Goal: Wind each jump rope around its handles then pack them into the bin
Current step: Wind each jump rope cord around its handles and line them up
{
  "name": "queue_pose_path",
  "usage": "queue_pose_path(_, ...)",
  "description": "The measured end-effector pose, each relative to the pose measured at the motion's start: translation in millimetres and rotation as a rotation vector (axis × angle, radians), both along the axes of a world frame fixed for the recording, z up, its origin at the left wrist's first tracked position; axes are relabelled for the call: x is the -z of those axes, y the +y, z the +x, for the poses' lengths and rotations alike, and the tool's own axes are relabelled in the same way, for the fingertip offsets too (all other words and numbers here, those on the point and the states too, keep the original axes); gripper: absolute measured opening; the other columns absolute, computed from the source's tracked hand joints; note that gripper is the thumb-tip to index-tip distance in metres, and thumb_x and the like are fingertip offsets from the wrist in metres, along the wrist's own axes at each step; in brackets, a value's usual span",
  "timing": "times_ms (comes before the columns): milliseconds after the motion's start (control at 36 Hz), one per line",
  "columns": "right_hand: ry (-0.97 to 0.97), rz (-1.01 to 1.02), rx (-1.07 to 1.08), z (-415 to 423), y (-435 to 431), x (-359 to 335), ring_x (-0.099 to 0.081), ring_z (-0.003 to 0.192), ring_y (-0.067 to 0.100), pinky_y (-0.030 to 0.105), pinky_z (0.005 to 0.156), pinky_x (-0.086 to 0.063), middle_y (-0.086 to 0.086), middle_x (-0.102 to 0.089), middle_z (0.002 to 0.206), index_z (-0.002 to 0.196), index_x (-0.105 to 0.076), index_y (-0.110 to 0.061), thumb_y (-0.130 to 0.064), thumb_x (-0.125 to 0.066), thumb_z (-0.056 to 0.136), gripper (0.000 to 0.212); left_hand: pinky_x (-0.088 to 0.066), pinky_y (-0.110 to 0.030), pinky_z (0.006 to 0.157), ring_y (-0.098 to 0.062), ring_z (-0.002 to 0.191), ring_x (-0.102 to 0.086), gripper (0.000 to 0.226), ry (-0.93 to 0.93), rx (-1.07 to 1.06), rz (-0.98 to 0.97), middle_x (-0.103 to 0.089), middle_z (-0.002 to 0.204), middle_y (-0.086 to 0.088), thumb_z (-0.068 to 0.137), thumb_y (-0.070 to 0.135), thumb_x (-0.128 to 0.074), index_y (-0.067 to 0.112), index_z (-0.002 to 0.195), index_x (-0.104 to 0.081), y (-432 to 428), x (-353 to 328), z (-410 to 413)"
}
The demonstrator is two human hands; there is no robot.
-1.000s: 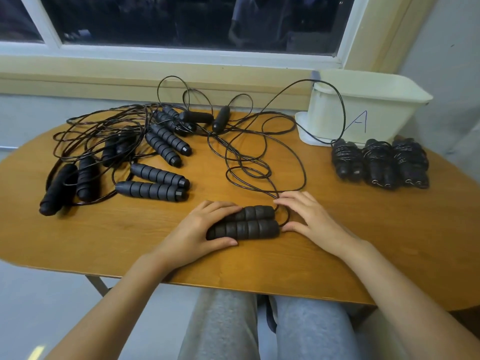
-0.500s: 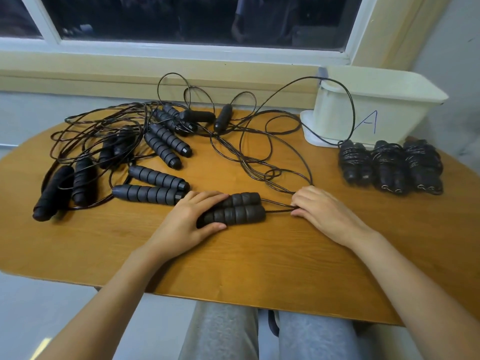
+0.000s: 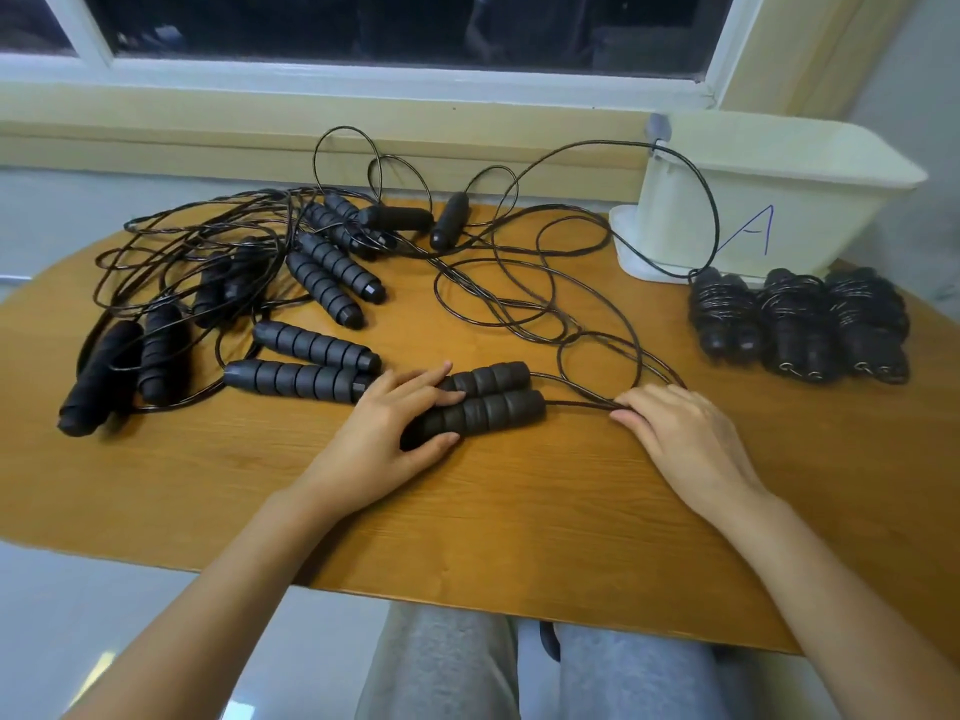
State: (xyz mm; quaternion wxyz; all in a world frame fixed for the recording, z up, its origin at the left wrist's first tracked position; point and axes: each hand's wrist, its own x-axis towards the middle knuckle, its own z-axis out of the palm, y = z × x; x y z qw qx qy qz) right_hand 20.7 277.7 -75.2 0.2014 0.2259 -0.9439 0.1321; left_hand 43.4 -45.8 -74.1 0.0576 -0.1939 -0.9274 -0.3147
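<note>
Far left of counter (image 3: 519, 517): tangle (image 3: 208, 262) of unwound ropes, cords crossed over one another and over several handles. Likely hazard: a hard pull on any one cord dragging neighbours along or tightening a knot. Just right of it: loose pair (image 3: 306, 363) of ribbed handles, end touching the left grip. Left grip (image 3: 387, 439): fingers laid over, thumb curled under, clasping the handles (image 3: 483, 402) against the counter near its front edge. Handles: two, side by side and touching, long axis left to right with the right end tipped slightly away; cord ends pointing right, butt ends hidden under the left grip. Further hazard: handles rolling apart under a slack clasp, leaving early turns loose. Cord (image 3: 582, 405): two strands leaving the handles, running straight into the right grip, loops lying beyond. Right grip (image 3: 685, 439): fingertips and thumb closed on the cord, palm down. Farther right: three wound bundles (image 3: 795, 324), not yet packed. Behind them: bin (image 3: 779, 200), one loop riding over its near corner; whose cord, impossible to tell; possible snag there, tugging the bin.
</note>
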Motion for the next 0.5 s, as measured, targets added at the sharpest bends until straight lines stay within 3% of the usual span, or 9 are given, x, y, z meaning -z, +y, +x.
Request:
queue_pose_path(56,-0.004,0.01,0.001,-1,2,2,-0.068,0.082,0.025,0.039,0.074,-0.054,0.004,-0.071,0.089,0.103,-0.073,-0.008,-0.022,-0.064,0.089,0.022,-0.03,-0.032,0.112,-0.004,0.138,-0.031,0.049,-0.019,0.02,-0.005,-0.033,0.155,0.018,0.09,0.042,-0.061,0.034,0.138,-0.052,-3,0,3)
queue_pose_path(139,-0.025,-0.043,0.034,-3,5,3,-0.068,0.088,0.024,0.032,0.078,-0.05,0.007,-0.071,0.096,0.104,-0.07,-0.006,-0.019,-0.069,0.088,0.021,-0.035,-0.036,0.111,-0.009,0.134,-0.037,0.05,-0.01,-0.007,-0.004,-0.038,0.153,0.013,0.091,0.036,-0.062,0.034,0.14,-0.05,2,-2,3)
queue_pose_path(278,-0.022,-0.077,0.101,-7,9,3,-0.063,0.086,0.022,0.029,0.069,-0.048,0.005,-0.067,0.091,0.095,-0.069,-0.008,-0.02,-0.068,0.089,0.014,-0.039,-0.046,0.11,-0.014,0.13,-0.041,0.043,-0.009,-0.032,-0.014,-0.042,0.151,0.01,0.091,0.034,-0.063,0.034,0.133,-0.053,19,-8,-9)
queue_pose_path(417,0.009,-0.04,0.164,-6,12,6,-0.059,0.086,0.023,0.027,0.064,-0.042,0.006,-0.065,0.089,0.094,-0.067,-0.006,-0.02,-0.068,0.09,0.014,-0.041,-0.042,0.106,-0.016,0.127,-0.045,0.039,0.03,-0.07,-0.038,-0.046,0.149,0.008,0.091,0.032,-0.067,0.03,0.129,-0.06,35,-11,-21)
queue_pose_path(500,0.054,0.011,0.137,-1,11,6,-0.06,0.081,0.022,0.03,0.06,-0.048,0.004,-0.065,0.085,0.092,-0.068,-0.008,-0.019,-0.07,0.088,0.012,-0.04,-0.038,0.104,-0.016,0.126,-0.047,0.04,0.051,-0.12,-0.043,-0.049,0.147,0.009,0.09,0.033,-0.068,0.028,0.129,-0.063,38,-10,-23)
